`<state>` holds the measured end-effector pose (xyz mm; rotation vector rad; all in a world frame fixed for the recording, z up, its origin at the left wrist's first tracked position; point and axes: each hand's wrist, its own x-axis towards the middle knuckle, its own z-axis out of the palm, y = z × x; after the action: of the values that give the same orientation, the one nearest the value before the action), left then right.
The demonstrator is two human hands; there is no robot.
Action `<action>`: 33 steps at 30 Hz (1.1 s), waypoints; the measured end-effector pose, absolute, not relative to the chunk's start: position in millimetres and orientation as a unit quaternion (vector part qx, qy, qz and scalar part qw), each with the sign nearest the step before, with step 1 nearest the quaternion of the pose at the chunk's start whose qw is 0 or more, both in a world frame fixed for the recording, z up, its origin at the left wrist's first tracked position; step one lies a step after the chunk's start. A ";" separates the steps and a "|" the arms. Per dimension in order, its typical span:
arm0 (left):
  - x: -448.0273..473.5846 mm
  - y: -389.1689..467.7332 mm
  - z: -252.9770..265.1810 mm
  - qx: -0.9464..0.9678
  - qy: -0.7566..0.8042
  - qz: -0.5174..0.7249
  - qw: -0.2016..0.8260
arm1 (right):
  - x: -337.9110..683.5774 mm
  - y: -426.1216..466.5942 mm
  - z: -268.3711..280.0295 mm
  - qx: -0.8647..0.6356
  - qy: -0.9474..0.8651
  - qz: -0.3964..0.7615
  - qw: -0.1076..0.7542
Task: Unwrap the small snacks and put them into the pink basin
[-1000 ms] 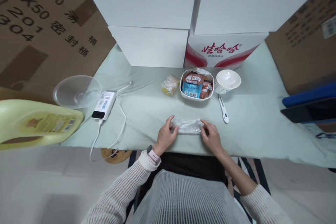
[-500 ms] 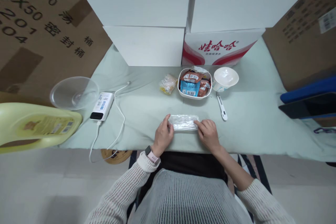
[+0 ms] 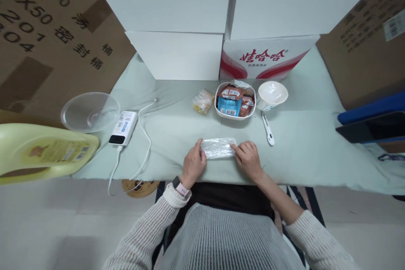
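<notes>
A clear crinkled plastic bag (image 3: 218,148), folded into a narrow strip, lies flat on the pale green tablecloth (image 3: 177,126) near the front edge. My left hand (image 3: 195,163) presses its left end with thumb and fingers. Its right end is pinched and pressed down by my right hand (image 3: 247,158). Just beyond the bag stands a white bowl of snack packets (image 3: 235,101), with a white cup (image 3: 272,94) to its right and a white pen-like stick (image 3: 268,129) lying in front of the cup.
A small yellow wrapped packet (image 3: 203,101) lies left of the bowl. A white power bank (image 3: 123,127) with a cable, a clear plastic lid (image 3: 90,111) and a yellow jug (image 3: 44,150) sit at left. White and cardboard boxes (image 3: 268,57) wall the back.
The bag has become shorter and more compact, folded in from its right end. Both hands have drawn slightly closer together and a little to the left.
</notes>
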<state>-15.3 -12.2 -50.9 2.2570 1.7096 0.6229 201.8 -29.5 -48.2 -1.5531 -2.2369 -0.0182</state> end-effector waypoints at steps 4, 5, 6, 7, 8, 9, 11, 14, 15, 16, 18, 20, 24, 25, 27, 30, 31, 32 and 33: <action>-15.2 -10.6 -50.9 0.784 0.579 0.196 0.105 | 196.9 -25.4 -51.0 -0.562 -0.806 -0.014 0.185; -15.9 -9.7 -49.3 0.787 0.578 0.191 0.098 | 197.0 -24.8 -50.4 -0.567 -0.803 -0.012 0.183; -16.7 -9.0 -46.8 0.787 0.581 0.187 0.089 | 198.2 -24.8 -49.1 -0.573 -0.798 -0.009 0.187; -17.7 -8.4 -43.5 0.785 0.586 0.185 0.080 | 200.3 -25.3 -47.2 -0.578 -0.792 -0.005 0.196; -18.5 -8.3 -39.6 0.783 0.589 0.188 0.070 | 203.1 -26.2 -45.1 -0.580 -0.787 0.001 0.211; -18.9 -8.5 -35.4 0.786 0.584 0.194 0.065 | 206.3 -27.6 -43.3 -0.575 -0.786 0.011 0.226; -17.4 -10.4 -28.4 0.814 0.539 0.204 0.074 | 211.6 -30.6 -41.8 -0.545 -0.801 0.040 0.243; -8.1 -14.4 -25.7 0.873 0.438 0.178 0.121 | 212.2 -33.3 -44.4 -0.509 -0.826 0.072 0.232; -3.7 -15.3 -26.9 0.882 0.422 0.161 0.134 | 210.4 -33.5 -45.0 -0.507 -0.826 0.075 0.233; 0.8 -15.8 -28.6 0.885 0.418 0.145 0.147 | 208.3 -33.4 -44.4 -0.508 -0.823 0.078 0.241; 8.5 -15.1 -30.9 0.876 0.429 0.130 0.179 | 205.5 -32.5 -38.7 -0.503 -0.813 0.096 0.276; 13.1 -12.7 -29.3 0.846 0.446 0.149 0.251 | 207.5 -30.5 -27.6 -0.500 -0.789 0.143 0.327; 15.7 -7.5 -13.0 0.641 0.462 0.246 0.561 | 222.4 -23.4 -8.2 -0.532 -0.645 0.355 0.418; 16.2 -6.9 -8.0 0.560 0.454 0.267 0.639 | 224.6 -21.8 -6.8 -0.526 -0.601 0.432 0.418; 17.9 -7.0 0.4 0.413 0.433 0.293 0.745 | 223.2 -19.9 -8.2 -0.497 -0.526 0.569 0.390; 21.2 -9.2 5.4 0.308 0.433 0.302 0.792 | 208.0 -20.4 -15.0 -0.492 -0.452 0.652 0.358; 22.0 -9.8 5.2 0.309 0.444 0.302 0.785 | 201.8 -21.0 -17.0 -0.504 -0.433 0.654 0.363; 22.3 -10.1 4.5 0.322 0.457 0.303 0.772 | 196.3 -21.4 -18.4 -0.516 -0.415 0.651 0.371; 22.1 -10.1 3.4 0.340 0.470 0.308 0.754 | 191.9 -21.8 -19.3 -0.527 -0.400 0.647 0.379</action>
<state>22.1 -10.1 3.4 0.7409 1.0262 0.6710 191.9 -21.8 -19.3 -1.3474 -1.0226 1.6529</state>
